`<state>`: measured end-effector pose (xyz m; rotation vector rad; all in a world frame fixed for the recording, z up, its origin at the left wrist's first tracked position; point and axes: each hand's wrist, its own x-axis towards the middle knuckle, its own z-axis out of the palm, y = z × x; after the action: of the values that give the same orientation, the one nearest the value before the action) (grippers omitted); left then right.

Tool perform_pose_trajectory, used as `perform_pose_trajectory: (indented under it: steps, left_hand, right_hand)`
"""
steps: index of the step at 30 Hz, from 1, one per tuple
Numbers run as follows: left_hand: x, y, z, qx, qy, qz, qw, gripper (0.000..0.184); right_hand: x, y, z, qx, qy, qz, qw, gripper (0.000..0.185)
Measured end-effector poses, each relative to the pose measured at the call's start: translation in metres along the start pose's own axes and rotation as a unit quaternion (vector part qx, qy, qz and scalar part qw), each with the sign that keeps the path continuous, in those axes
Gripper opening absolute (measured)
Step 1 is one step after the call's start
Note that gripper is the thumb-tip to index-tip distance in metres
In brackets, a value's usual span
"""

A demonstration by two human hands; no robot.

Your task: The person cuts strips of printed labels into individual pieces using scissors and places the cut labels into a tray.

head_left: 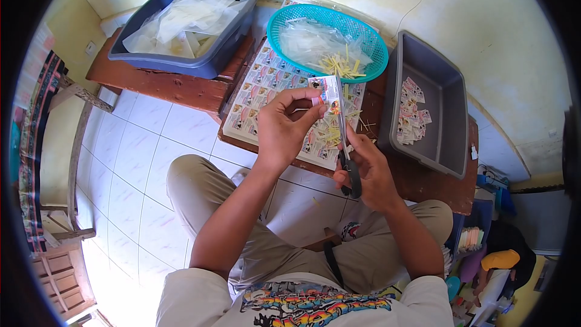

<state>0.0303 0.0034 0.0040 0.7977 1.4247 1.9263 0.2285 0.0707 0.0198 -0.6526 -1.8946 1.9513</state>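
Observation:
My left hand (289, 122) pinches a small printed label (330, 89) between thumb and fingers, holding it up over the table. In my right hand (370, 172) is a pair of scissors (350, 172) with black handles, its blades pointing away from me along the label's right edge. Whether the blades touch the paper I cannot tell. Beneath both hands lies a stack of printed label sheets (248, 106), strewn with thin yellowish paper strips (330, 136). Cut labels (413, 115) lie loose in the grey tub (445, 85) to the right.
A turquoise basket (378, 54) with clear plastic and yellow strips stands behind the sheets. At the back left, a blue-grey tub (212, 66) holds translucent plastic bags (187, 15). The brown wooden table (426, 191) runs along the wall. Another person (508, 260) is at the far right.

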Motion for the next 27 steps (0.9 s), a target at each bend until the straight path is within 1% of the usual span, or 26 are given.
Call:
perform_pose_trajectory:
  steps: [5,7,10,14,16,27]
  left_hand:
    - [0.0,-0.0004,-0.0007,0.006,-0.001,-0.006,1.0,0.029]
    - [0.0003,-0.0041,-0.0015,0.005,-0.003,0.013,1.0,0.028]
    - [0.0005,-0.0054,-0.002,0.006,-0.002,0.013,1.0,0.028]
    - [0.0004,-0.0021,-0.0013,0.009,-0.004,-0.004,1.0,0.03]
    - [0.0004,-0.0022,-0.0015,0.01,-0.002,-0.004,1.0,0.03]
    - [0.0009,-0.002,-0.0018,0.014,-0.002,-0.015,1.0,0.031]
  right_hand:
    - [-0.0005,0.0012,0.001,-0.012,0.006,-0.006,1.0,0.098]
    - [-0.0006,0.0018,0.0007,-0.039,0.006,-0.019,0.999,0.096]
    - [-0.0012,-0.0012,0.0013,-0.036,0.008,-0.006,0.999,0.094]
    - [-0.0011,-0.0004,0.0013,-0.038,0.005,-0.014,0.999,0.093]
    - [-0.0013,-0.0024,0.002,-0.026,0.009,0.003,1.0,0.094]
    - [-0.0012,0.0017,0.001,-0.013,0.002,-0.004,1.0,0.095]
